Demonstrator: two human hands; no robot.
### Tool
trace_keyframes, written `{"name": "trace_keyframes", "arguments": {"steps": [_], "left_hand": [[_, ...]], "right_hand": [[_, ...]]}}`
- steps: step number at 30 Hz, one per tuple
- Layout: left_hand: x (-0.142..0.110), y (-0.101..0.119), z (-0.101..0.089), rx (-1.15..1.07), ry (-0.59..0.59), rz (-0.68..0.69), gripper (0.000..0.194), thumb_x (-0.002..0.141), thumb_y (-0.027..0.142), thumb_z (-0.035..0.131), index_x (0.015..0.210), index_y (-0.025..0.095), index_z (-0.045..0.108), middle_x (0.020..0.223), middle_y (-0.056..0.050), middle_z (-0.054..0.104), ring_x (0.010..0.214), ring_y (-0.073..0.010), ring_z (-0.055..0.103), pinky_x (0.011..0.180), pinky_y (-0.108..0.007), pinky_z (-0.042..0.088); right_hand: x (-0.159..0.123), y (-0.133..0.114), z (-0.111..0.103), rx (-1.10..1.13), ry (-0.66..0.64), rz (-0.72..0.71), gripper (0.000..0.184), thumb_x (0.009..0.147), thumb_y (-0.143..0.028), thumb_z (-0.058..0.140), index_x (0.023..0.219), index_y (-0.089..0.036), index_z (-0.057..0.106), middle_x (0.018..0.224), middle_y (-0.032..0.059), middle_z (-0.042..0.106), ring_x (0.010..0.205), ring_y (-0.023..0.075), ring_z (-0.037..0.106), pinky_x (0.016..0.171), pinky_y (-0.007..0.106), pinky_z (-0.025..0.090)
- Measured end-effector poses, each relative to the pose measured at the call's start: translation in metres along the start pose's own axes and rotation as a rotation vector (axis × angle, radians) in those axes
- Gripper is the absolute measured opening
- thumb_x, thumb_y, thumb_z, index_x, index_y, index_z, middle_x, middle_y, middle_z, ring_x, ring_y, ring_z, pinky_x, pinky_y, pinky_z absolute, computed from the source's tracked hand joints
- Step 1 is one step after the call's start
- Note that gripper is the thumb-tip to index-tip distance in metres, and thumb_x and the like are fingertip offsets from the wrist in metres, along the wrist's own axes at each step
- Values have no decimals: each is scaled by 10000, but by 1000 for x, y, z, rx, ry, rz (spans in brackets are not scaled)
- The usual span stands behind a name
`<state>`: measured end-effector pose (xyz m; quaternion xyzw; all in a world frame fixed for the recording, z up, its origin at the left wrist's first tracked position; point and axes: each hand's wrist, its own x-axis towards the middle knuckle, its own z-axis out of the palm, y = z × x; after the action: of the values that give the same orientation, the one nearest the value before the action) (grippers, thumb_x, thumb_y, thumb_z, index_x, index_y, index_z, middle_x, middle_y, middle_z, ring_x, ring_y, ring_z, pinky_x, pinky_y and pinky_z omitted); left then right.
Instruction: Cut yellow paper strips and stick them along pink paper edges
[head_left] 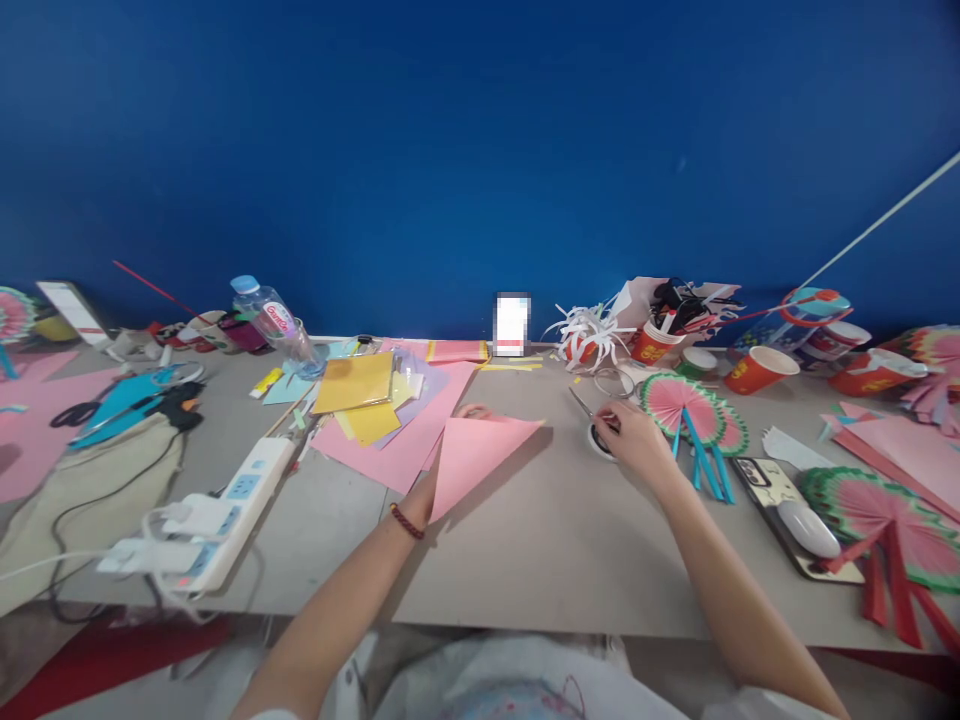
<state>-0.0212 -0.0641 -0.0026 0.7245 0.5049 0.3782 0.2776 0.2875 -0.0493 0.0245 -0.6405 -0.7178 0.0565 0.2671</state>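
Note:
My left hand [475, 411] is mostly hidden behind a sheet of pink paper [480, 455], with only fingertips showing at its top edge. The fingers are closed on the sheet, which is raised off the table with one corner pointing right. My right hand [634, 438] has its fingers closed at the black handles of a pair of scissors [581, 402], whose blades point up and left. A white ring-shaped thing [600, 452] lies under the handles; its kind is unclear. Just right of that hand lies a pink and green pleated paper fan [679, 400].
A white power strip [251, 500] with plugs and cables lies left. Yellow packets [356, 383] rest on pink sheets. A tilted clear bottle [277, 325], shredded white paper [592, 335] and red paper cups [761, 370] stand behind. A phone [765, 490] with a mouse [808, 528] is right.

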Motion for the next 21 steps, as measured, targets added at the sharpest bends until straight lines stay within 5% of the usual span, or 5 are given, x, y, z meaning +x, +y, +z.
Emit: {"name": "trace_keyframes", "arguments": {"steps": [3, 7, 10, 13, 21], "left_hand": [[5, 1, 0, 13, -42, 97, 263, 887, 172, 442, 1062, 266, 614, 1185, -50, 600, 1137, -190, 551, 966, -389, 468], [11, -3, 12, -82, -11, 177, 250, 881, 149, 389, 984, 221, 606, 1131, -71, 614, 1120, -175, 561, 957, -376, 470], [10, -3, 21, -298, 36, 47, 170, 860, 228, 501, 1020, 208, 553, 1114, -77, 613, 1015, -166, 607, 820, -318, 524], [10, -3, 24, -497, 46, -103, 359, 766, 321, 653, 1082, 207, 527, 1086, -71, 613, 909, -157, 621, 733, -293, 530], [13, 2, 16, -752, 37, -332, 478, 655, 395, 767, 1052, 178, 614, 863, -26, 657, 827, -151, 616, 783, -291, 484]], "right_hand": [[5, -31, -11, 124, -10, -166, 183, 862, -320, 496, 906, -204, 631, 955, 93, 664, 897, 228, 607, 786, 327, 453], [16, -68, -9, 307, -192, -261, 214, 866, -348, 526, 999, -218, 631, 1017, 70, 681, 901, 208, 628, 837, 338, 470], [27, -84, 7, 430, -321, -267, 196, 831, -323, 558, 970, -212, 638, 1002, 53, 693, 896, 187, 640, 835, 326, 486], [34, -91, 29, 518, -408, -165, 156, 801, -293, 568, 895, -199, 649, 889, 32, 706, 799, 160, 647, 760, 293, 498], [33, -98, 50, 728, -466, -127, 167, 778, -274, 527, 853, -179, 642, 829, 26, 694, 730, 145, 625, 688, 268, 472]]}}
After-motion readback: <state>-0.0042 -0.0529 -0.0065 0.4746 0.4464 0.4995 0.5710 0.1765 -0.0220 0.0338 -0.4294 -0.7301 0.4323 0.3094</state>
